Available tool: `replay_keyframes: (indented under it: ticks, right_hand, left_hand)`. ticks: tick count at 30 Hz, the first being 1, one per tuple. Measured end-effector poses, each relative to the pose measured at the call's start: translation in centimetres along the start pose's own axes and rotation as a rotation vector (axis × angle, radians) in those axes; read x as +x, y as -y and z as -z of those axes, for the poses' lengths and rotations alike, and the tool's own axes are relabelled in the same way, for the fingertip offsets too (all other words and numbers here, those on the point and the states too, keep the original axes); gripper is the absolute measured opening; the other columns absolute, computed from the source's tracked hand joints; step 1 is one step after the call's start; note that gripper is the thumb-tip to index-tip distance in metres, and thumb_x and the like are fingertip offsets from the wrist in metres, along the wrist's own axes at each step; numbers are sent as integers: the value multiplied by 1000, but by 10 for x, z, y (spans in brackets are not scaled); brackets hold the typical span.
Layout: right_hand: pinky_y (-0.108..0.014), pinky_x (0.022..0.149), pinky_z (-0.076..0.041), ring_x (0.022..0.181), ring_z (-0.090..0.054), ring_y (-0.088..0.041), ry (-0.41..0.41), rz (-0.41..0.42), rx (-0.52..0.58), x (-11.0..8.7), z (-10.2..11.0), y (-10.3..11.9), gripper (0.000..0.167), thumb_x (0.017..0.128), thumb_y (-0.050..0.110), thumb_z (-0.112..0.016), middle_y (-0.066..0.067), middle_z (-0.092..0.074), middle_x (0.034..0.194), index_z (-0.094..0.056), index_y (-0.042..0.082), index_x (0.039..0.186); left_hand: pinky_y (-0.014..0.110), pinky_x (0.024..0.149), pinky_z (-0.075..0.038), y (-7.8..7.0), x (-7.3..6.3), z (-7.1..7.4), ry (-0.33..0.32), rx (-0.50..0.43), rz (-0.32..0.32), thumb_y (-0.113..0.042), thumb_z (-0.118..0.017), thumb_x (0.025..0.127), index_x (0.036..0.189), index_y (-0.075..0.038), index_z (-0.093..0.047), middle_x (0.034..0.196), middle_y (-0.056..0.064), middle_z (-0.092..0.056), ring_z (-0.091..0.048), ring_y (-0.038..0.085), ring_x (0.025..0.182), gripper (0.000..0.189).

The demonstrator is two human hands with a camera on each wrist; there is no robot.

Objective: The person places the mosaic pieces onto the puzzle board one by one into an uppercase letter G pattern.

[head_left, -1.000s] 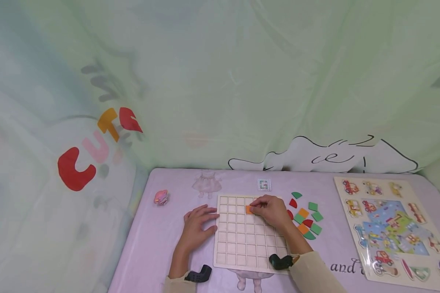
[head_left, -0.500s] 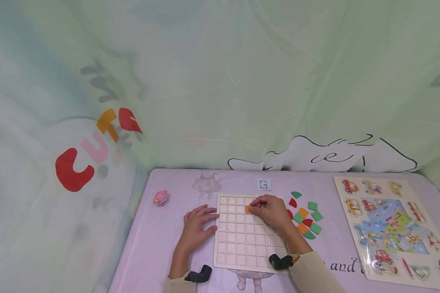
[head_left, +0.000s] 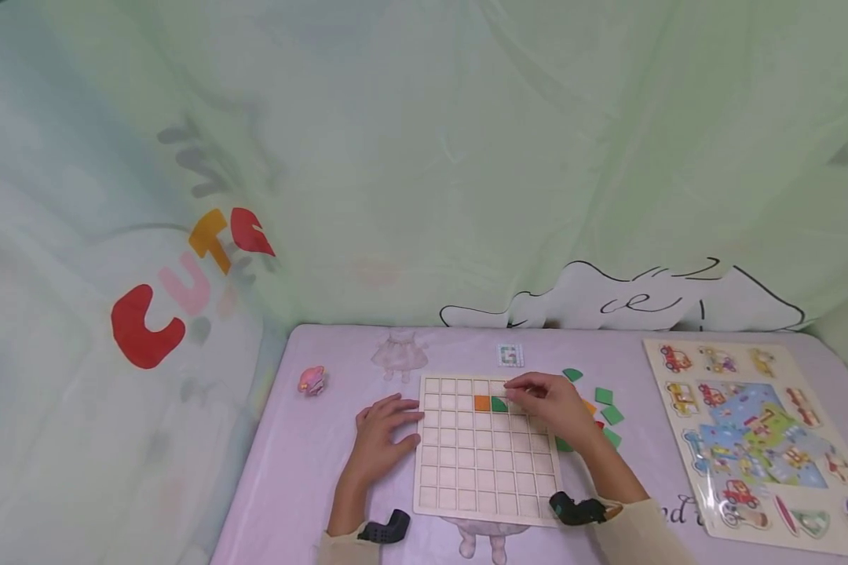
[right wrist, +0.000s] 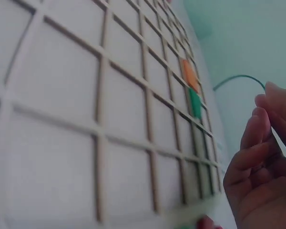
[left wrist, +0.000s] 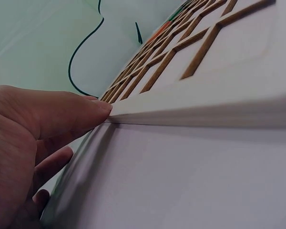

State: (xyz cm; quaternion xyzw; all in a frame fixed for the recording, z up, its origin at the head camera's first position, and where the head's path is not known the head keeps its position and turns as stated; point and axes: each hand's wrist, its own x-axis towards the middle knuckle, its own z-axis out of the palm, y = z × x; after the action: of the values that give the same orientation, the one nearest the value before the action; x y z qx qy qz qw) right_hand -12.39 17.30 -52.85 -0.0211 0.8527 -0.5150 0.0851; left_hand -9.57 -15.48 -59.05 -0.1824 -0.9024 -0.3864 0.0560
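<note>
A pale grid board (head_left: 487,502) of square cells lies on the table. An orange square tile (head_left: 482,403) sits in one cell near its top, with a green quarter-circle tile (head_left: 498,404) in the cell to its right. My right hand (head_left: 554,404) is over the board's upper right, fingertips just right of the green tile. In the right wrist view its fingers (right wrist: 257,129) are loosely bent, with nothing seen between them. My left hand (head_left: 381,439) rests at the board's left edge, fingers relaxed; in the left wrist view a fingertip (left wrist: 100,107) touches the rim.
Loose green squares (head_left: 604,395) and other red, orange and green tiles lie right of the board, partly hidden by my right hand. A small pattern card (head_left: 509,355) lies behind it. A vehicle picture puzzle (head_left: 763,439) is at far right, a pink figurine (head_left: 312,380) at left.
My right hand has let go of the orange tile and moved right, leaving it in its cell. The green quarter-circle tile now shows beside it. The left hand has stayed in place.
</note>
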Motion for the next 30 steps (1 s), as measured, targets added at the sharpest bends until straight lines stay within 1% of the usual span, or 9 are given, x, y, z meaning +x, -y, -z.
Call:
replay_keyframes:
  ticks: [3,7,8,11,15,18,21,25,30]
  right_hand:
    - [-26,68,-50,82,-58,-20,-28,5,-42,-7,19,-3,31,96,32,-71,-9,-71,101,-75,7,114]
    - [-26,69,-51,91,-59,-23,-101,4,-174,-18,44,-15,34,96,38,-70,-9,-72,106,-75,10,115]
    - [-25,71,-51,95,-58,-23,-124,-3,-214,-21,49,-19,35,97,39,-69,-9,-72,108,-75,11,116]
    - [-25,70,-50,99,-57,-25,-187,-60,-306,-27,64,-30,38,97,42,-68,-13,-69,113,-74,11,118]
    - [-27,68,-48,97,-57,-29,-246,-126,-381,-34,81,-44,44,96,42,-68,-20,-68,115,-72,7,121]
    - [-29,67,-45,94,-59,-31,-255,-141,-412,-36,91,-56,46,96,42,-68,-22,-69,114,-71,4,121]
    - [-30,68,-44,94,-61,-30,-246,-153,-427,-38,97,-68,47,96,43,-67,-21,-70,112,-71,5,122]
    - [-32,70,-41,92,-60,-29,-226,-183,-412,-38,102,-82,48,97,44,-67,-19,-70,109,-70,5,123]
    - [-34,71,-40,93,-57,-28,-226,-222,-368,-36,101,-89,48,97,45,-66,-19,-70,110,-70,6,125]
  left_hand:
    - [64,105,-24,-1,0,0,-5,1,-10,-17,-78,84,116,-16,-78,132,3,-69,-51,33,139,32]
    - [63,103,-25,-1,-1,0,-13,15,-21,-17,-78,84,116,-16,-78,132,3,-70,-52,34,137,32]
    - [63,103,-25,-1,-1,0,-13,14,-22,-17,-78,84,116,-16,-78,131,3,-70,-52,34,137,32]
    - [64,104,-24,-1,-1,0,-10,7,-14,-17,-78,84,116,-16,-78,132,3,-70,-51,34,138,32]
    - [64,105,-24,-2,-1,1,-5,9,-4,-17,-78,84,116,-16,-78,132,3,-70,-51,33,139,32]
    - [63,104,-25,-2,-1,1,-7,27,-9,-16,-78,83,115,-17,-78,131,2,-70,-51,34,138,32]
    - [63,102,-26,-2,-1,1,-17,34,-24,-16,-78,83,115,-17,-78,130,2,-70,-52,35,137,32]
    - [64,101,-27,-2,-1,1,-26,30,-38,-15,-78,82,114,-17,-78,129,1,-71,-53,35,136,32]
    - [64,102,-26,0,-1,0,-19,21,-23,-14,-78,81,114,-18,-78,130,1,-71,-52,34,137,33]
